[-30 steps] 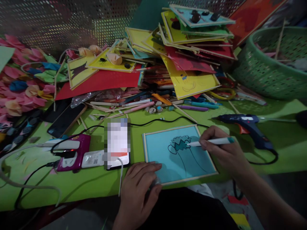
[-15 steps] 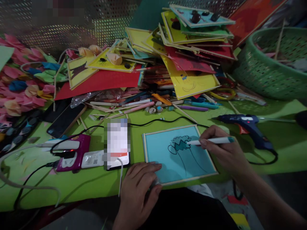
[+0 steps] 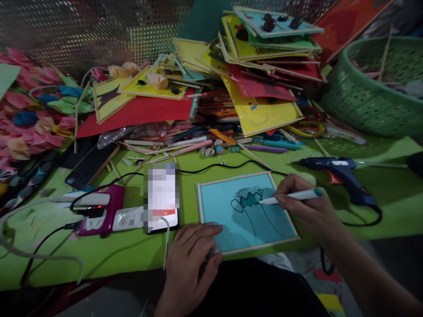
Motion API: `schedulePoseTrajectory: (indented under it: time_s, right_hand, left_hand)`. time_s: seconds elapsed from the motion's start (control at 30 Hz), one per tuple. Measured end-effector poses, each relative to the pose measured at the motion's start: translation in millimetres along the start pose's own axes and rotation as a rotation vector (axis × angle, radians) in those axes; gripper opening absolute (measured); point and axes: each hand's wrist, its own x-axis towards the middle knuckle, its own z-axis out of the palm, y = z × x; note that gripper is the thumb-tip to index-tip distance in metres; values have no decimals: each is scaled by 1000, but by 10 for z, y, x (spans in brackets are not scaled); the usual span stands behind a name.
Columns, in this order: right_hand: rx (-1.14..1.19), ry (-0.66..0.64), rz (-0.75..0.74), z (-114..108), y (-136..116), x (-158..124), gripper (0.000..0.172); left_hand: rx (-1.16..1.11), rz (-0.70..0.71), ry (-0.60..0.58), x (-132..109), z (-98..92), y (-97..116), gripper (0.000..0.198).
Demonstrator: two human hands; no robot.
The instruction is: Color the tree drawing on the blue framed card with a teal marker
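Observation:
My right hand [image 3: 306,207] is closed around a white marker [image 3: 302,194] with a teal end, its tip at the drawing. The drawing [image 3: 250,200], dark outlines with a teal zigzag-edged fill, is on a light blue card [image 3: 218,207] edged with thin wooden sticks. Across the card's lower left corner rests my left hand [image 3: 194,255], fingers stretched over the edge and thumb apart. Something greyish and translucent shows between that thumb and the fingers; I cannot make out what it is.
A lit phone [image 3: 161,193] and a purple power strip [image 3: 102,209] with cables lie left. Right is a blue glue gun [image 3: 343,171]. Behind are loose pens [image 3: 223,136], stacked framed cards [image 3: 267,119], paper flowers [image 3: 24,116] and a green basket [image 3: 363,99].
The marker tip has shifted slightly right and down on the drawing, with my right hand moving along. My left hand stays in place on the card's corner.

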Motion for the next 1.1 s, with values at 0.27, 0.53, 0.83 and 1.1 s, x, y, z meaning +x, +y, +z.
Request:
schedulePoseTrajectory:
  time_s: [0.27, 0.53, 0.83, 1.1]
  right_hand:
    - [2, 16, -29, 5, 54, -5, 20]
    - [-28, 46, -30, 12, 56, 10, 20]
    - [-19, 54, -14, 24, 80, 7, 22]
    - [-2, 54, -3, 24, 61, 14, 23]
  left_hand:
    - [-8, -8, -23, -51, 14, -7, 11]
    - [-1, -5, -4, -17, 21, -8, 10]
    - [-5, 4, -6, -40, 14, -11, 12]
    - [-4, -1, -11, -44, 25, -13, 11]
